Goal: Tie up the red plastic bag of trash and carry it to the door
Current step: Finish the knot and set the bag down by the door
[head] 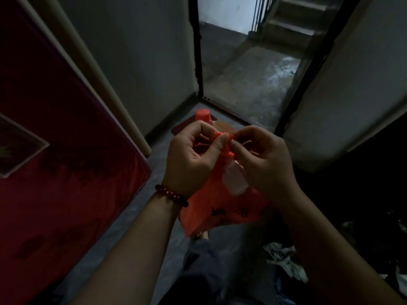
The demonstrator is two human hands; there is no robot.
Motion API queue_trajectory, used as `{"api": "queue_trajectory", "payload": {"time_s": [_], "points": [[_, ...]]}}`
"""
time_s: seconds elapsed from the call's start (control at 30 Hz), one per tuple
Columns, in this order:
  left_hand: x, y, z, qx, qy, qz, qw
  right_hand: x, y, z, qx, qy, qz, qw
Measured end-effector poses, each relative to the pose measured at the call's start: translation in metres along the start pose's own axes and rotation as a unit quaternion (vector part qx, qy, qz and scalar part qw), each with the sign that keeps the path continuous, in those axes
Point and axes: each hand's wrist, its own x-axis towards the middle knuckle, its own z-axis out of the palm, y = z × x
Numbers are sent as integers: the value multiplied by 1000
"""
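A red plastic bag (211, 205) with dark print hangs in front of me, held up by its gathered top. My left hand (189, 159), with a red bead bracelet on the wrist, pinches one twisted handle strand. My right hand (262, 159) pinches the other strand right beside it, fingertips almost touching. A pale bottle or carton shows through the bag's opening. A bottle with a red cap (203, 115) pokes up just behind my left hand. The open doorway (242, 84) lies straight ahead.
A red door leaf (55, 150) stands open at the left. Grey walls flank the doorway, with a concrete landing and stairs (290, 25) beyond. Crumpled paper and plastic litter (284, 260) lies on the dark floor at the lower right.
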Motion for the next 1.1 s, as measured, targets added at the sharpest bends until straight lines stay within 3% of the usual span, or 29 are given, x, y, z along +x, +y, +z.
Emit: {"api": "queue_trajectory", "payload": {"time_s": [0.23,0.5,1.1], "points": [[139,-44,-1,-5,-64,14,998,124,28,6,11,55,24,998],[269,-85,8,-33,-78,10,996,249,48,2,14,97,25,995],[522,-152,105,-10,-78,6,997,501,139,-77,26,89,15,996]]}}
